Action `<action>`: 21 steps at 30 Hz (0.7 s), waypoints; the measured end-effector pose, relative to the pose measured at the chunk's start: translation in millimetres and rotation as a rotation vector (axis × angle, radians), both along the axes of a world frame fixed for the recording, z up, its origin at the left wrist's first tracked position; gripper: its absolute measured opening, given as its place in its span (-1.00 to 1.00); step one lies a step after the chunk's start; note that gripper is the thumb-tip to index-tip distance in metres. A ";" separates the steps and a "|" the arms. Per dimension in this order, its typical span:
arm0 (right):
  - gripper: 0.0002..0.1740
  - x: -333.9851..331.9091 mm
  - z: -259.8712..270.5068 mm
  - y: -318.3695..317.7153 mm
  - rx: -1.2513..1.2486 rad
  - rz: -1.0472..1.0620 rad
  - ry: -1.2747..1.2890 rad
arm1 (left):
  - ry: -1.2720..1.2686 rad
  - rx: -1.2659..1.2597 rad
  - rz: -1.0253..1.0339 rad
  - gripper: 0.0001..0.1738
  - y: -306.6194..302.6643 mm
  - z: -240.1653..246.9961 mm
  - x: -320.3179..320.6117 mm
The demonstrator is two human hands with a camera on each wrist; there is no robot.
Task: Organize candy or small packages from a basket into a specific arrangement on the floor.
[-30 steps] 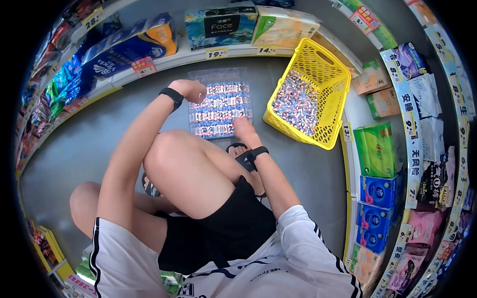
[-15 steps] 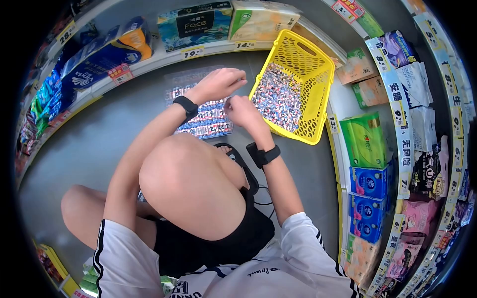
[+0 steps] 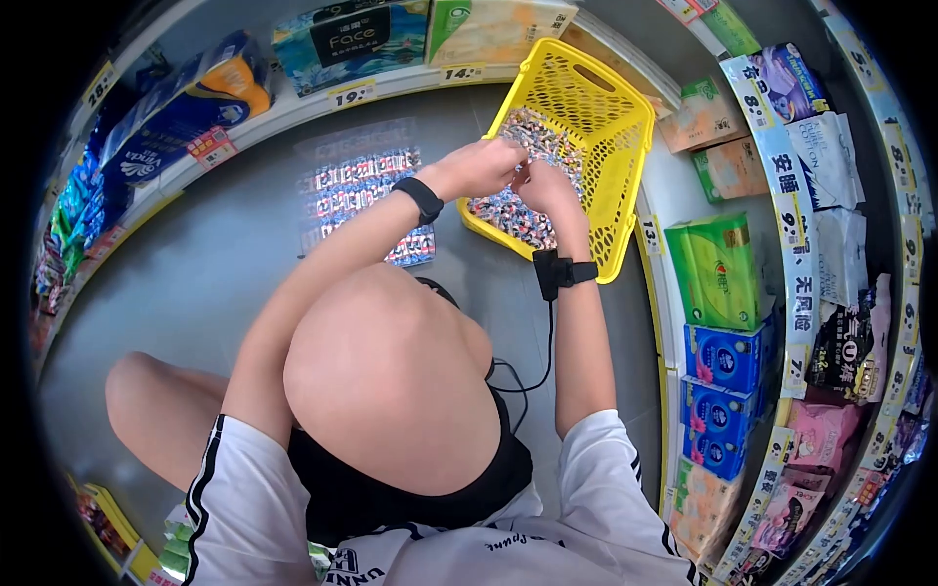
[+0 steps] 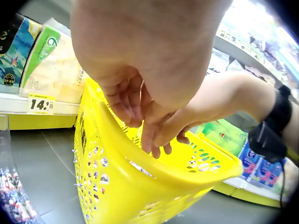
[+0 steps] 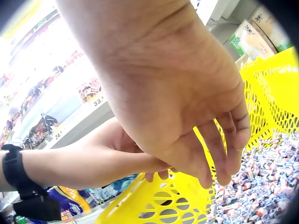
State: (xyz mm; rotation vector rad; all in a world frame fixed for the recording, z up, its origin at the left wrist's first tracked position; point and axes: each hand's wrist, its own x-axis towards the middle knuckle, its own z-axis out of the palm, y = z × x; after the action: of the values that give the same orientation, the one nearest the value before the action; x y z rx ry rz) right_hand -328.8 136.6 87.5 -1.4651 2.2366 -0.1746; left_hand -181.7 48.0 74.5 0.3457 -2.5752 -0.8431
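A yellow plastic basket stands on the floor, its bottom covered with small wrapped candies in white, blue and red. Over the basket's near side are both hands, close together. My left hand has loosely bent fingers above the rim; the left wrist view shows no candy in them. Beside it, my right hand hangs with relaxed, slightly spread fingers and nothing visible between them. To the left on the floor lies a clear tray with rows of the same candies, partly covered by the left forearm.
Shelves with tissue packs run along the back. On the right, more shelves hold a green tissue pack and several blue packs. The person's bent knee rises in front of the tray. A black cable hangs from the right wrist.
Both hands have moved right, from the tray to over the basket, and come together there. The head view has shifted too, so tray and basket sit further left in it.
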 end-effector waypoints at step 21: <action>-0.61 -56.7 -80.8 -18.9 0.522 0.052 -0.686 | -0.918 -0.059 -0.182 -0.70 12.9 -33.6 -54.8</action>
State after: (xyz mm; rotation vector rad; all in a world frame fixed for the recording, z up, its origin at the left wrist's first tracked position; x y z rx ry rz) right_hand -385.4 117.7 6.7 -0.9792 1.5320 -0.0536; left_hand -236.5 61.0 41.0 0.5924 -3.5131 -0.7765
